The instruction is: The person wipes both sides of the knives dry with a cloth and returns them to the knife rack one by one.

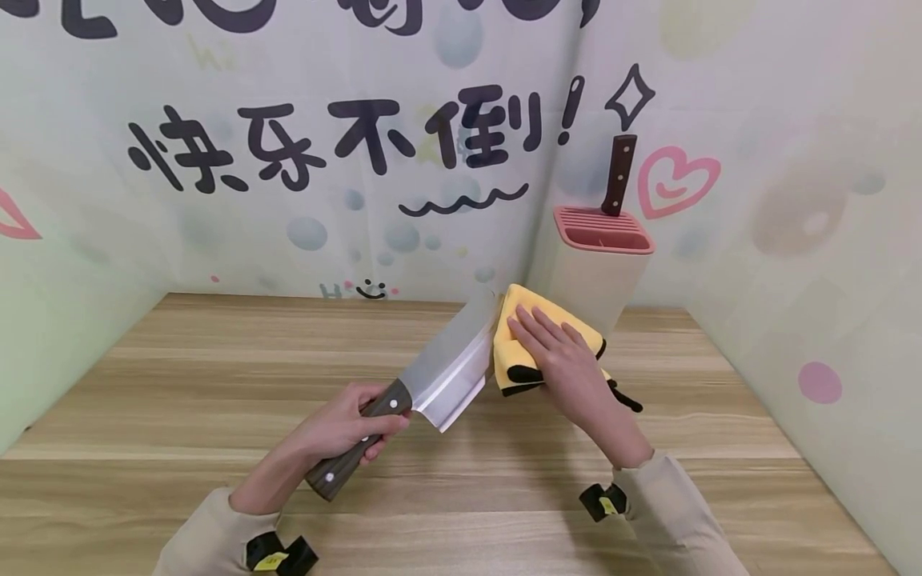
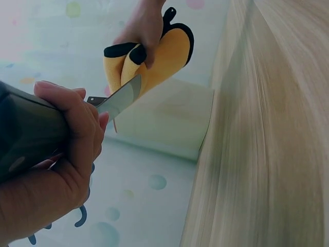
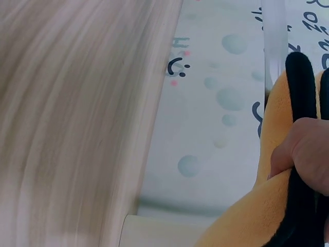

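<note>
A wide cleaver is held up over the table, its blade slanting to the upper right. My left hand grips its dark riveted handle, as the left wrist view also shows with the hand close up. A folded yellow cloth with black edging is at the blade's far end, hiding part of that side. My right hand holds the cloth, fingers extended over its top; in the right wrist view the thumb presses into the folds of the cloth.
Behind the cloth, at the table's back right, stands a cream knife block with a pink top and one brown-handled knife in it. The wooden table meets a printed wall covering at the back and sides.
</note>
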Demonstrator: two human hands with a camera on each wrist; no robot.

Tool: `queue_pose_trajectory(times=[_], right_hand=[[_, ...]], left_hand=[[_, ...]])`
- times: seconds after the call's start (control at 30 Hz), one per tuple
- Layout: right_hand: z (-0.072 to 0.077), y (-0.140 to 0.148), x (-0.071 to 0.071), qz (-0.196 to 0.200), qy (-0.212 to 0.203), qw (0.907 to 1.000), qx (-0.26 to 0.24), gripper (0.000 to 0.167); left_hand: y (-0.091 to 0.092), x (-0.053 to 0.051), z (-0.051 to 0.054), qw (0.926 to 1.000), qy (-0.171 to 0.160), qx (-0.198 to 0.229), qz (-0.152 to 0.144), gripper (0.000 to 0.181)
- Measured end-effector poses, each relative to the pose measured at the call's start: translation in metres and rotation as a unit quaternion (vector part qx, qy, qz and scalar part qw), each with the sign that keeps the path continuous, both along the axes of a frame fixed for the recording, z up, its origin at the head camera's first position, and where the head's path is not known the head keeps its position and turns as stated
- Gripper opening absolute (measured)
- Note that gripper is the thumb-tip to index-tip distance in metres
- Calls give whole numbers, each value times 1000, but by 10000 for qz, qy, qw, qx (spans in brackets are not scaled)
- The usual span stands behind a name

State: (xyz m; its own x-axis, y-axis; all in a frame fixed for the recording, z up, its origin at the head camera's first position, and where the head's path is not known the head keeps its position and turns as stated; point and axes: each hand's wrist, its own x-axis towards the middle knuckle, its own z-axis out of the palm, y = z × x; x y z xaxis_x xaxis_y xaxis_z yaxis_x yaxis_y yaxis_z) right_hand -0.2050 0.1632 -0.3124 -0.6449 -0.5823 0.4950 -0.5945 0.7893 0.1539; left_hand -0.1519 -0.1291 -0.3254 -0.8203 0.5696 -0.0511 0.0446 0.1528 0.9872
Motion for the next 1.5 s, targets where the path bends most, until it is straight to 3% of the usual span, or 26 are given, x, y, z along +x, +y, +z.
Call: queue_pose_trajectory(times=[0.3, 0.8, 1.5], right_hand=[[4, -5, 1, -36, -13, 10000, 38, 57], [7, -19, 1, 18, 198, 9997, 118, 62], [-3, -46, 19, 710, 671, 9931, 647, 56]], left_hand=[[1, 1, -1, 9998, 41, -43, -179, 29], [4, 1, -3, 9995, -84, -119, -277, 26], [6, -3, 0, 9993, -222, -260, -180, 25]])
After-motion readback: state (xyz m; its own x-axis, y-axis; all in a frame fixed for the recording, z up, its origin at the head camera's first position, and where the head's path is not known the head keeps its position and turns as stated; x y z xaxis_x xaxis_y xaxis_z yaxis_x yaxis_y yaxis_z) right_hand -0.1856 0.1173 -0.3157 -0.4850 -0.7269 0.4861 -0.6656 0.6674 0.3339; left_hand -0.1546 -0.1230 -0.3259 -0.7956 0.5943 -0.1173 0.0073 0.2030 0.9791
